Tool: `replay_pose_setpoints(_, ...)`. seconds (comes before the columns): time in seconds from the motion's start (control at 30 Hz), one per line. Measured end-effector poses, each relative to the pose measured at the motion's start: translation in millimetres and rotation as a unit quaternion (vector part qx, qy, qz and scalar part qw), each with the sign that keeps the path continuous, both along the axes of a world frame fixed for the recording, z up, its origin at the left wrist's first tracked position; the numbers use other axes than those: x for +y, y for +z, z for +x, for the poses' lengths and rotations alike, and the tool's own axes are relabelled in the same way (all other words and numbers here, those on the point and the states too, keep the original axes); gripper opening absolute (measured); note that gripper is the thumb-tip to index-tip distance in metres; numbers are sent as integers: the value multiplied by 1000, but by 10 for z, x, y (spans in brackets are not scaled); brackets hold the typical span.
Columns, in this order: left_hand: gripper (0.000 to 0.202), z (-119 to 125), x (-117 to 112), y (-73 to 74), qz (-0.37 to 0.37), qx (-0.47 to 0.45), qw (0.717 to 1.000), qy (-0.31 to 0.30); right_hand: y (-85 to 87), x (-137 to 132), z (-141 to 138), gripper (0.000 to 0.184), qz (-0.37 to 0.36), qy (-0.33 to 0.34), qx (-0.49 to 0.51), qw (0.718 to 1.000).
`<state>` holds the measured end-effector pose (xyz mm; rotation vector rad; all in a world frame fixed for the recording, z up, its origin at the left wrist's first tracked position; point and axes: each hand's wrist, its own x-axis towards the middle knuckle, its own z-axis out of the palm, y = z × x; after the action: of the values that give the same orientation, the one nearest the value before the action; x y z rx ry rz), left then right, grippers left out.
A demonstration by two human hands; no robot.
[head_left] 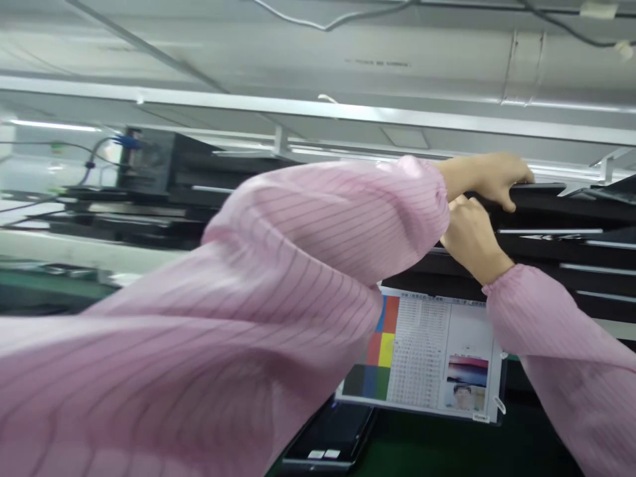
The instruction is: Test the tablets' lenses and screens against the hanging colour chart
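My left hand (497, 177) reaches far to the right at shelf height. Its fingers lie over the top edge of a black panel (551, 205), and its thumb points down in front of it. Just below and left of it is my right hand (470, 232), bent at the wrist with curled fingers. Whatever the right hand grips is hidden behind it and the left sleeve. Both arms wear pink striped sleeves. Beneath the hands hangs a printed sheet (422, 351) with colour blocks, rows of text and small pictures.
A dark flat-screen device (328, 434) with two white labels lies on the green work surface (422, 444). More black equipment with cables (149, 165) stands at the left. Overhead run a white rail (298, 106) and a wide pipe (422, 63). Much of the view is blurred.
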<state>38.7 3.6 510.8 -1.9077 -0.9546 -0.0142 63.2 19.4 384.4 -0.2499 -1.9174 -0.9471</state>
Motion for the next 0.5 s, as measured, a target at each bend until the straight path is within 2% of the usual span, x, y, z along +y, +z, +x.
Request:
replay_pose_setpoints(0.17, 52, -116, 62, -63, -16, -17, 1000, -20, -197, -63, -156, 28, -30, -35, 23, 999)
replay_pose_setpoints(0.27, 56, -154, 74, -108, -5, -25, 1000, -9, -289, -61, -101, 33, -24, -7, 4, 1000)
replay_pose_setpoints(0.33, 60, -155, 80, -109, 5, -24, 1000, 2, -310, 1, 136, 35, 4, 40, -42, 998)
replay_pose_setpoints(0.4, 61, -141, 86, -84, 8, -24, 1000, 11, -287, 110, 523, 34, 18, 62, -68, 996)
replay_pose_setpoints(0.43, 61, -133, 89, -65, 8, -24, 1000, 12, -258, 173, 744, 36, 11, 49, -63, 997)
replay_pose_setpoints(0.5, 59, -122, 92, -26, 3, -25, 1000, 10, -172, 294, 1158, 33, -35, -31, -11, 999)
